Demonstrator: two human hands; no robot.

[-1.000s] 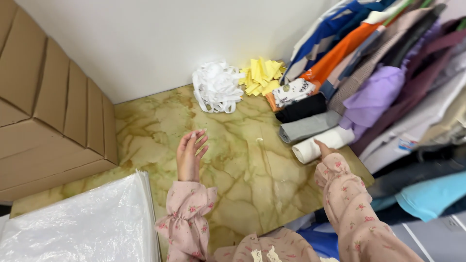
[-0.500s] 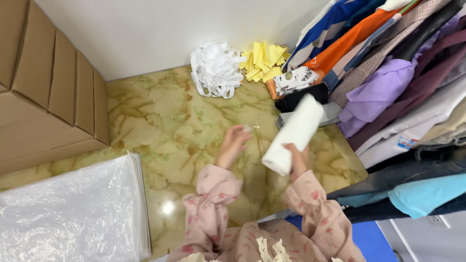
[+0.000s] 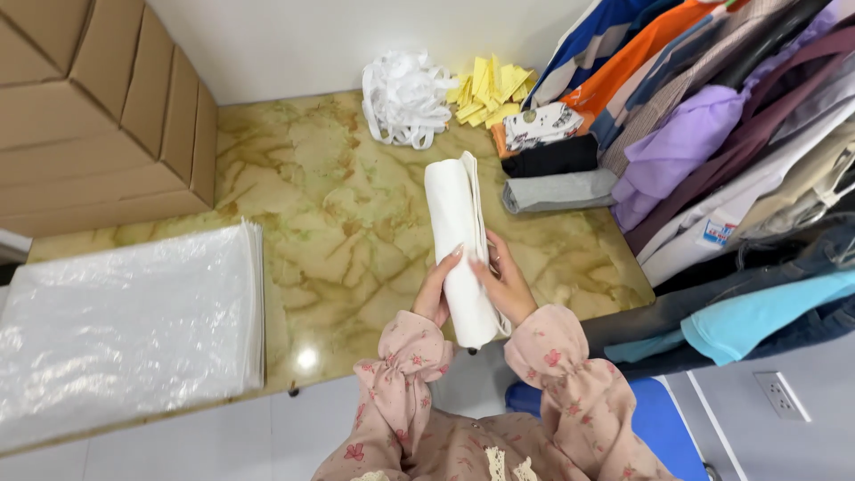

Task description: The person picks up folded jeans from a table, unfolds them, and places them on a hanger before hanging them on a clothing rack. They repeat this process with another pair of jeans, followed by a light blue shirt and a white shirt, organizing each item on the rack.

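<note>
A rolled white garment lies lengthwise over the marbled yellow tabletop, its near end held between both hands. My left hand grips its left side, fingers curled up over the cloth. My right hand holds the right side, fingers pressed on the folded edge. Both sleeves are pink with a floral print.
A stack of clear plastic bags lies at the left. Cardboard boxes stand at the back left. A white strap bundle and yellow tags sit at the back. Rolled garments and a heap of folded clothes fill the right.
My right hand picked the white roll from beside the clothes pile and carried it to the table's middle. My left hand joined it, and both now hold the roll.
</note>
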